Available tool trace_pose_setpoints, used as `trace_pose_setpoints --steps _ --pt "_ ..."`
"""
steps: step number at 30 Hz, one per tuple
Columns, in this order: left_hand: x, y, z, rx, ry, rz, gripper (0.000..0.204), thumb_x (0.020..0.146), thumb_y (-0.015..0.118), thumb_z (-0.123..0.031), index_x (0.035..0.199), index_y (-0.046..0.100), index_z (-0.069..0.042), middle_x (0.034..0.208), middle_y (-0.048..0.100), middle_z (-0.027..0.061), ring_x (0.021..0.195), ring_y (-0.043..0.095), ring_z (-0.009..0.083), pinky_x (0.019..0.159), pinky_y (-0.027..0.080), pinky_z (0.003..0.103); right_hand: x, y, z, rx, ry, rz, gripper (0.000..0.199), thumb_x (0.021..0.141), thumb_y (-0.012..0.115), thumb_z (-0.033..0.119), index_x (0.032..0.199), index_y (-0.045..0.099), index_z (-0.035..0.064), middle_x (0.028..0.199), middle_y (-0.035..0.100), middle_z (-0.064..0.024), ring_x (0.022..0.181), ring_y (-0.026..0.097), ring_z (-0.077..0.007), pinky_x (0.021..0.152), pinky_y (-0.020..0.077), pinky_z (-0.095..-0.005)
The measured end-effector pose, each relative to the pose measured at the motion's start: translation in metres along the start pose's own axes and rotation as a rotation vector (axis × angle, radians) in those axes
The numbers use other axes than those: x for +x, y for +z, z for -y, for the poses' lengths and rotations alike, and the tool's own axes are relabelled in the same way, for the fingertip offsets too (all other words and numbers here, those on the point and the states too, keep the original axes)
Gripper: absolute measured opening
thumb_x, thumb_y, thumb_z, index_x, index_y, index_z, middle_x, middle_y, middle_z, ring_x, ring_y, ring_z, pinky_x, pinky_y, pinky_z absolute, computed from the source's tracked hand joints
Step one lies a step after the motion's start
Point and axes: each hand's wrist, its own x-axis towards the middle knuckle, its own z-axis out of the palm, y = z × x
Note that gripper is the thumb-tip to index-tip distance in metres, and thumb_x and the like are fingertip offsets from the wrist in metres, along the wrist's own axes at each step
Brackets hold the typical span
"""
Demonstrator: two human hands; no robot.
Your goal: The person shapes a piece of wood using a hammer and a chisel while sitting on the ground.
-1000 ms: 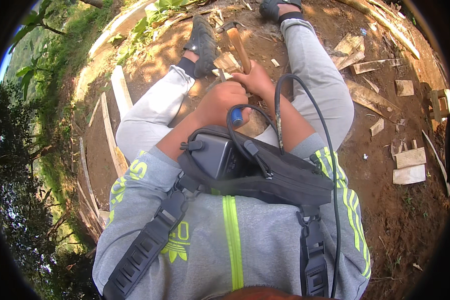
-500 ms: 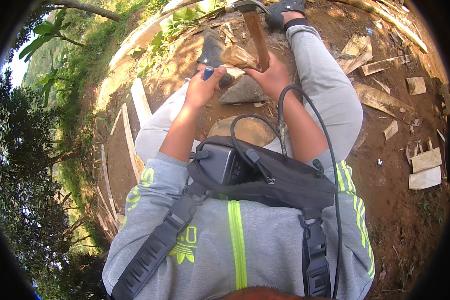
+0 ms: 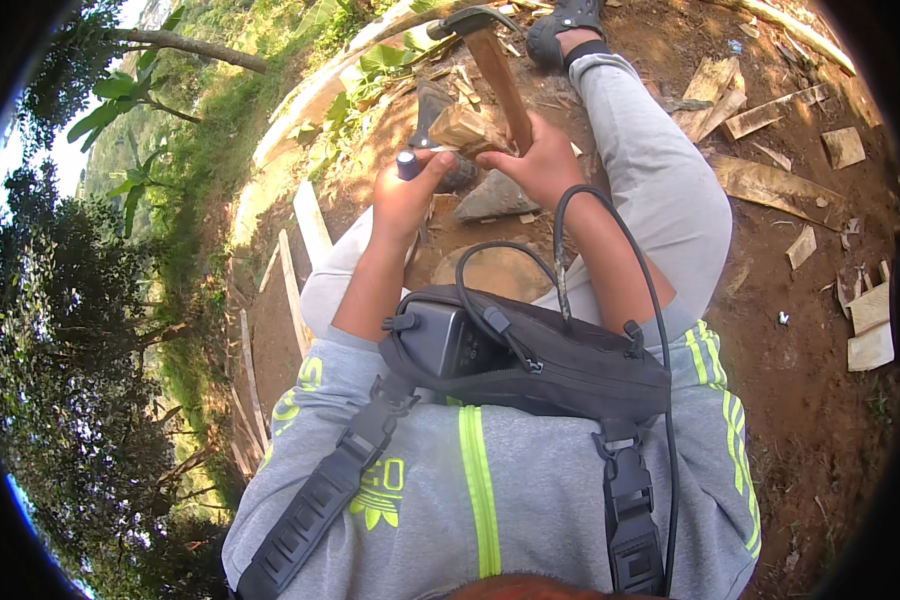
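My left hand [image 3: 403,195] is closed round a small thing with a dark blue, cylindrical end [image 3: 407,165]; a thin pale edge shows beside my thumb, but I cannot make out its kind. Between my hands is a rough, split block of wood [image 3: 467,130]. My right hand [image 3: 542,165] is closed on the wooden handle of an adze [image 3: 500,85], whose curved metal head points away from me. The right thumb lies against the block's near end. Part of the block and the right fingers are hidden.
A grey stone [image 3: 493,197] and a round log [image 3: 495,272] lie between my legs. Split wood pieces [image 3: 770,190] are scattered on the dirt to the right; long pale boards [image 3: 312,218] lie to the left. A black cable [image 3: 610,200] loops over my right forearm from a waist bag [image 3: 570,375].
My left hand has turned a little, and the blue end has tilted toward me. The pale strip once seen between my hands is now mostly hidden. The whole view has shifted slightly.
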Motion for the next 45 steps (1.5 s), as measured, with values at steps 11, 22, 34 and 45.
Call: trace_pose_setpoints --steps 11,22,34,45 --pt "-0.005 0.003 -0.016 0.053 -0.152 -0.048 0.026 0.094 0.08 -0.027 0.102 0.079 -0.002 0.094 0.074 0.0031 0.087 0.065 0.0121 0.08 0.05 0.028 -0.012 0.002 0.008 0.046 0.068 -0.007 0.067 0.076 0.093 0.034 0.127 0.066 0.0006 0.107 0.075 -0.0148 0.1 0.074 -0.0278 0.089 0.0561 -0.0388" --pt "-0.008 0.021 -0.011 -0.116 -0.011 -0.126 0.031 0.099 0.076 -0.029 0.105 0.075 0.001 0.072 0.061 -0.0016 0.06 0.047 0.0065 0.057 0.035 0.024 -0.013 0.01 -0.001 0.334 0.169 -0.051 0.056 0.081 0.092 0.036 0.114 0.063 0.0014 0.091 0.069 -0.0069 0.079 0.065 -0.0179 0.073 0.053 -0.0344" --pt "-0.004 0.009 0.007 0.321 0.122 -0.031 0.029 0.098 0.076 -0.033 0.103 0.081 -0.005 0.081 0.076 0.0058 0.071 0.068 0.0151 0.068 0.053 0.031 -0.002 -0.017 -0.007 0.825 0.265 0.041 0.046 0.09 0.087 0.038 0.104 0.057 0.0058 0.07 0.056 0.0021 0.048 0.049 -0.0074 0.046 0.042 -0.025" --pt "0.0 -0.002 -0.007 0.489 0.08 -0.031 0.041 0.09 0.086 -0.029 0.122 0.077 -0.005 0.104 0.078 0.0084 0.095 0.072 0.0137 0.084 0.056 0.03 -0.001 -0.011 -0.017 0.47 0.207 0.088 0.055 0.079 0.094 0.033 0.106 0.056 0.0045 0.073 0.056 0.0012 0.052 0.053 -0.0071 0.046 0.042 -0.0253"
